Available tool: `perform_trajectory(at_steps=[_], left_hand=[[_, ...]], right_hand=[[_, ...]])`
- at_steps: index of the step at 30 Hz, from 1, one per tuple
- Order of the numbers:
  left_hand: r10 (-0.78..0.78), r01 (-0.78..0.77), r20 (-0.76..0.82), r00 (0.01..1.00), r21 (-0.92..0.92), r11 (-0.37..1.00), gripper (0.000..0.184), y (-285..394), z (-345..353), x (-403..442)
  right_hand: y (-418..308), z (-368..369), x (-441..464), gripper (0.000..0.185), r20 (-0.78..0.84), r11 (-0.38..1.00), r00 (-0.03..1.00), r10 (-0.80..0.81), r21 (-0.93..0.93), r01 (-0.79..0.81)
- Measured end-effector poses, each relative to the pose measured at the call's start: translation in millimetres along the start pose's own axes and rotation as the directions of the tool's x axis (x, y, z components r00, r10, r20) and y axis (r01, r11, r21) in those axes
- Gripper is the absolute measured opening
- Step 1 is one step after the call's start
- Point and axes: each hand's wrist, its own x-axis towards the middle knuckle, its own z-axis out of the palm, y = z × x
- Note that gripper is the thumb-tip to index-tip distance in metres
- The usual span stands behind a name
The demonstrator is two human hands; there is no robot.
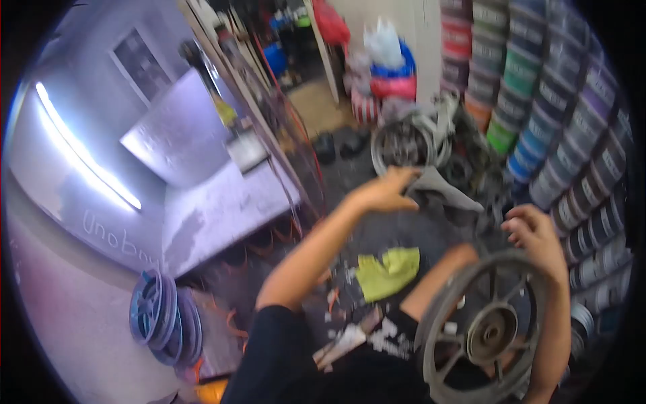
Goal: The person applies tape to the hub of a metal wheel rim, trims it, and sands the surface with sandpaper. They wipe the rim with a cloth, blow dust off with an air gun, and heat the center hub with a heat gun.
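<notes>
My left hand reaches forward with its fingers spread and nothing in it. Just past its fingertips lies a grey curved panel among other parts on the floor; whether they touch I cannot tell. My right hand is raised at the right, fingers loosely bent and apart, with nothing visible in them. Below it, a grey spoked wheel rim stands tilted in front of my body, against or close to my right forearm. What supports the rim is hidden.
Stacked labelled containers line the right wall. Another wheel rim lies ahead with loose parts. A yellow-green cloth and scraps lie on the floor. Bluish rims stand at the left, below a lit booth table. Plastic bags sit behind.
</notes>
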Motion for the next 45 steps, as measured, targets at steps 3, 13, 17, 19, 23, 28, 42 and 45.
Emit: perform_trajectory(at_steps=[3, 13, 17, 19, 23, 28, 42, 45], left_hand=[[-0.383, 0.376, 0.003, 0.924, -0.199, 0.905, 0.061, -37, -6, -71], [-0.714, 0.713, 0.245, 0.656, 0.110, 0.693, 0.020, -185, 256, -341], [-0.655, 0.646, 0.289, 0.698, 0.138, 0.751, 0.025, -129, 325, -339], [-0.647, 0.494, 0.409, 0.644, 0.423, 0.760, 0.030, -129, 350, -348], [-0.528, 0.020, 0.679, 0.510, 0.605, 0.796, 0.031, -146, 358, -362], [-0.434, 0.099, 0.677, 0.594, 0.474, 0.875, 0.030, -143, 251, -320], [-0.341, 0.314, -0.170, 0.925, -0.167, 0.935, 0.024, 126, -112, -170], [-0.264, 0.172, -0.259, 0.929, -0.330, 0.928, 0.023, 171, -104, -157]], right_hand=[[24, -37, -47, 0.031, -0.180, 0.998, 0.982, 0.053, 0.031, -0.048], [244, -197, -252, 0.059, -0.723, 0.732, 0.291, 0.626, 0.674, 0.099], [291, -205, -306, 0.059, -0.738, 0.760, 0.252, 0.626, 0.649, 0.013], [246, -161, -278, 0.058, -0.733, 0.738, 0.184, 0.655, 0.673, 0.054], [227, -160, -276, 0.055, -0.797, 0.827, 0.249, 0.551, 0.561, -0.038], [185, -137, -236, 0.050, -0.850, 0.934, 0.386, 0.358, 0.331, -0.137], [-1, 65, -60, 0.047, 0.402, 0.815, 0.914, 0.063, 0.508, -0.280], [-12, 110, -48, 0.072, 0.503, 0.507, 0.861, 0.075, 0.725, -0.467]])
